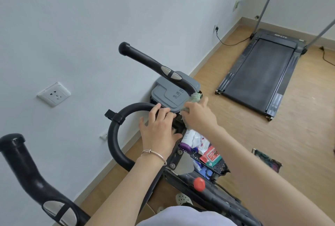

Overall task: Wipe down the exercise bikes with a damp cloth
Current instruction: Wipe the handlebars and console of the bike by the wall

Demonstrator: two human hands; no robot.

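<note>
Your right hand (197,115) has its grip clamped on the crumpled pale green cloth (195,97), pressing it where the black padded handlebar (145,59) bends down to the centre. Your left hand (159,129) rests beside it, grip apart, fingers spread over the black looped bar (113,135). The black exercise bike (208,196) stands along the wall edge of the wooden floor (239,131).

probably a home workout room, treadmill (261,73), exercise bike (116,131), wood floor (299,117)
</note>
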